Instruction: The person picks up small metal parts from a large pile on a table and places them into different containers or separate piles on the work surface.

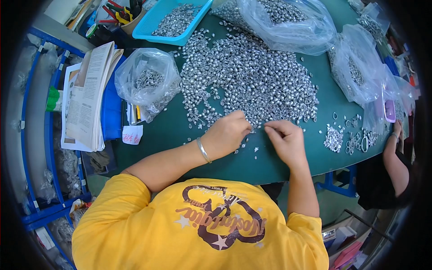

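A wide heap of small silver metal pieces, rounded and cup-like (252,72), spreads over the green table. At its near edge, my left hand (227,135) is closed, fingers curled in and fingertips pinched; a metal bangle circles that wrist. A short gap to the right, my right hand (286,141) also has thumb and fingertips together, close to the heap. Whatever either pinch holds is too small to make out. A few loose bits (256,149) lie on the table between my hands and the front edge.
Behind the heap stand a turquoise basket (148,37) and a large plastic bag (297,38) of metal pieces. An open bag (135,90) and stacked papers (87,103) are at left. Small piles of rings and bits (334,138) lie right, near another person's arm (395,157).
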`<state>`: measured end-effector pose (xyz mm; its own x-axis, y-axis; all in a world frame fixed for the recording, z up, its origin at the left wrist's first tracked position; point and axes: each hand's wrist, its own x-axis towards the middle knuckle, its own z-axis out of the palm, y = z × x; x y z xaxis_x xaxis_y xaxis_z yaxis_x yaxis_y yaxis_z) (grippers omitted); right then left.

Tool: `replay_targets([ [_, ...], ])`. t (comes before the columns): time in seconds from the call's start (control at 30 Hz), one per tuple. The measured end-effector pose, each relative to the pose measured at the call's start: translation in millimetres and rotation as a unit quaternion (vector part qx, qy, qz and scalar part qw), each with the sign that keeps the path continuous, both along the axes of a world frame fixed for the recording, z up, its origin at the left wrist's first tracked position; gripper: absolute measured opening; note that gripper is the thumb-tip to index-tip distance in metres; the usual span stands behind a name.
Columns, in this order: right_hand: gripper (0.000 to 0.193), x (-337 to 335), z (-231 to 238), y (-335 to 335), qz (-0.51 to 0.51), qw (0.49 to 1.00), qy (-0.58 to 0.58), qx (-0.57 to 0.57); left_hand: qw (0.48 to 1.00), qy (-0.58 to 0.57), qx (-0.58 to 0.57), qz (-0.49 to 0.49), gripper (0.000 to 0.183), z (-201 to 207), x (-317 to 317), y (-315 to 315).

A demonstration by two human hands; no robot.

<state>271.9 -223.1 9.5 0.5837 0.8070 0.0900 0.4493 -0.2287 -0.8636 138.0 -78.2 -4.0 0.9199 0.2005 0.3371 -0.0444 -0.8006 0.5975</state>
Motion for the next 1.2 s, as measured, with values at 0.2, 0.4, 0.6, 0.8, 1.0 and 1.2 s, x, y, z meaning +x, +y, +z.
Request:
replay_targets([
  [0.2, 0.007, -7, -5, 7, 0.019, 0.968, -0.25, -0.035, 0.625, 0.112, -0.772, 0.037, 0.005, 20, -6, 20],
  [0.4, 0.01, -9, -4, 9, 0.029, 0.96, -0.272, -0.058, 0.649, 0.099, -0.751, 0.074, 0.005, 20, -1, 21],
  [0.6, 0.007, 4, 3, -3, -0.048, 0.963, 0.258, 0.058, 0.994, 0.021, -0.104, 0.024, 0.007, 13, 8, 9],
  [0.8, 0.007, -1, 4, 7, 0.043, 0.999, -0.01, 0.009, 0.997, 0.073, 0.014, -0.001, 0.008, 7, 0, 1],
  [1.0, 0.007, -12, -6, 12, 0.051, 0.971, -0.233, -0.023, 0.997, 0.072, -0.04, 0.003, 0.006, 10, -8, 6],
  [1.2, 0.004, -11, -4, 14, 0.041, 0.984, -0.172, 0.01, 0.998, 0.032, -0.026, 0.044, 0.007, 12, 0, 6],
])
